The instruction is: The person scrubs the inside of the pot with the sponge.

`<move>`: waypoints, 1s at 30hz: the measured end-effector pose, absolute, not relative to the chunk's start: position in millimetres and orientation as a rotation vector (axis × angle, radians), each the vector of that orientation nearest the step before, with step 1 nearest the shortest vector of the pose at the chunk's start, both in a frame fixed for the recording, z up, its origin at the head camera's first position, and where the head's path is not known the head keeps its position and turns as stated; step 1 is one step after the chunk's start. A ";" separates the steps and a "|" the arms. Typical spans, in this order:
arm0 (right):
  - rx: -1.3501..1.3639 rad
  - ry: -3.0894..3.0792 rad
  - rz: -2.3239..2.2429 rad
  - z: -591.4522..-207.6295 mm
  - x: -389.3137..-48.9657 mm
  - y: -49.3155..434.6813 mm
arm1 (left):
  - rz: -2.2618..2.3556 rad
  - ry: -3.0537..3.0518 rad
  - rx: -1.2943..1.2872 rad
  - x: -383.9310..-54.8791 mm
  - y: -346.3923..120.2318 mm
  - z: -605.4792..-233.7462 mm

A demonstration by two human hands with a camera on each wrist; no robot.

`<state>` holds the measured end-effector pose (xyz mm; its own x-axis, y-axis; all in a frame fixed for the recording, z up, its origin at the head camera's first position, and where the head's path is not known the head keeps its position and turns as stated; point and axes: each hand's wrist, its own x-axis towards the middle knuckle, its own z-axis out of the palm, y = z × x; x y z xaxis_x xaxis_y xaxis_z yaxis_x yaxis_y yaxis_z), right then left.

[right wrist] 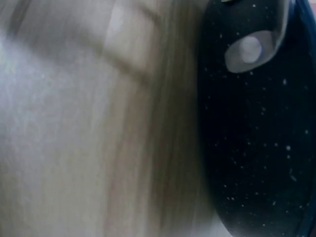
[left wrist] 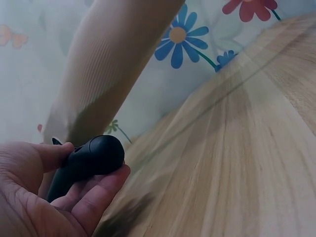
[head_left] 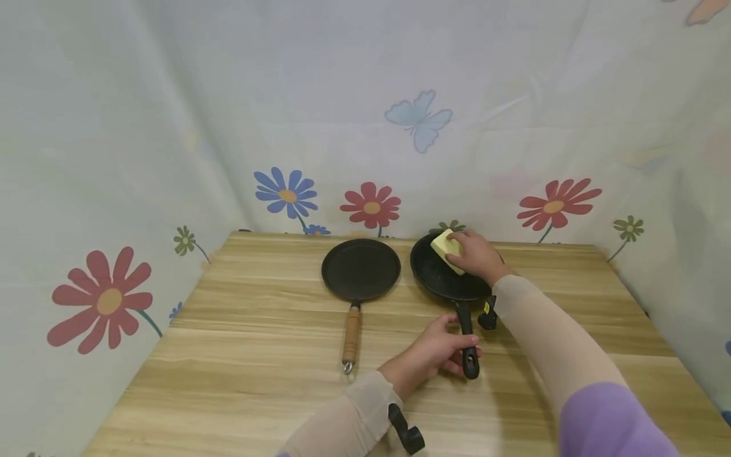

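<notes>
A black frying pan (head_left: pixel 425 273) sits at the back right of the wooden table, its handle (head_left: pixel 466 330) pointing toward me. My left hand (head_left: pixel 436 349) holds this handle near its end. In the left wrist view the thumb and fingers curl round the black handle end (left wrist: pixel 101 155). My right hand (head_left: pixel 476 254) grips a pale yellow sponge (head_left: pixel 448 251) inside the pan, over its far part. White specks dot the dark pan surface (right wrist: pixel 252 143) in the right wrist view, where the right hand itself is out of sight.
Left of the frying pan lies a flat round black pan (head_left: pixel 361 270) with a wooden handle (head_left: pixel 351 336). The wooden table (head_left: pixel 245 362) backs onto a flower-printed curtain (head_left: pixel 320 127). Black wrist mounts (head_left: pixel 407 431) sit on both sleeves.
</notes>
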<state>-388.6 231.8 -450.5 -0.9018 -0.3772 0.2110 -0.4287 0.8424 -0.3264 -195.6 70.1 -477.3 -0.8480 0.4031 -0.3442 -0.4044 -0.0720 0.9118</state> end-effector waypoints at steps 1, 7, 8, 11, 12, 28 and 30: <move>0.631 -2.878 0.554 -451.3 -388.9 230.8 | 1.969 1.672 0.001 -195.6 70.0 -477.2; 0.667 -2.822 0.595 -453.6 -390.3 223.2 | 1.976 1.679 0.008 -195.3 69.5 -475.9; 0.671 -2.817 0.592 -455.1 -390.5 222.2 | 1.973 1.680 0.011 -194.8 69.6 -475.7; 0.652 -2.822 0.538 -463.3 -391.4 220.9 | 1.962 1.680 0.013 -192.9 70.3 -475.1; 0.652 -2.815 0.510 -466.5 -392.0 220.7 | 1.955 1.681 0.017 -192.5 70.4 -474.9; 0.754 -2.759 0.131 -483.9 -391.6 212.3 | 1.901 1.708 0.012 -195.8 68.2 -469.8; 0.757 -2.768 0.150 -488.5 -392.3 214.9 | 1.900 1.704 0.009 -193.9 69.5 -471.1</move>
<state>-392.3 214.9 -488.5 -0.8278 -0.4849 0.2821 -0.5125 0.8582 -0.0287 -193.9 69.5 -471.1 -0.8312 0.4181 -0.3664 -0.4095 -0.0149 0.9122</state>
